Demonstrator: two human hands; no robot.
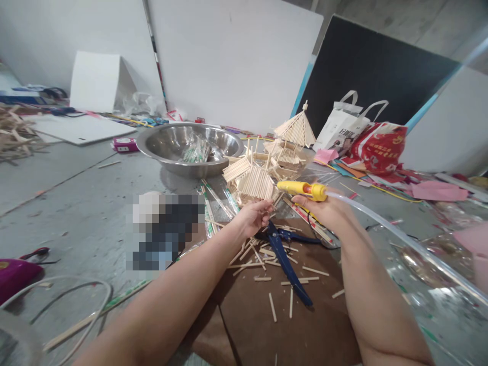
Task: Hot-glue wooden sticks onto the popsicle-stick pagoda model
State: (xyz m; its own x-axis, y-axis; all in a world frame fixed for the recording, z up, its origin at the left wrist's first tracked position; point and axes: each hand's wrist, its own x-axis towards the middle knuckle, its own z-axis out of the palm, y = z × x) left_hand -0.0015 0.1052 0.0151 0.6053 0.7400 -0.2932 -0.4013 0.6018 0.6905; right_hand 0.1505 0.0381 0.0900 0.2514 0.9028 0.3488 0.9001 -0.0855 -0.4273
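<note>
My right hand (318, 209) grips a yellow hot glue gun (295, 188), its nozzle pointing left at the small wooden-stick pavilion model (256, 183). A long translucent glue stick (396, 234) trails from the gun's back end over my right forearm. Just below the model's slatted roof is my left hand (256, 217), fingers closed in a pinch; what they hold is too small to make out. Beneath my hands lie blue-handled cutters (284, 262) and several cut wooden sticks (272, 307) on a brown board (263, 330). A taller stick-built tower (295, 133) rises behind the model.
A steel basin (163, 165) with wrapped chopsticks stands behind left. More wrapped chopsticks (209, 208) lie beside the model. A white paper bag (335, 124) and a red bag (381, 147) stand back right. Pink paper (438, 191) and plastic scraps litter the right floor.
</note>
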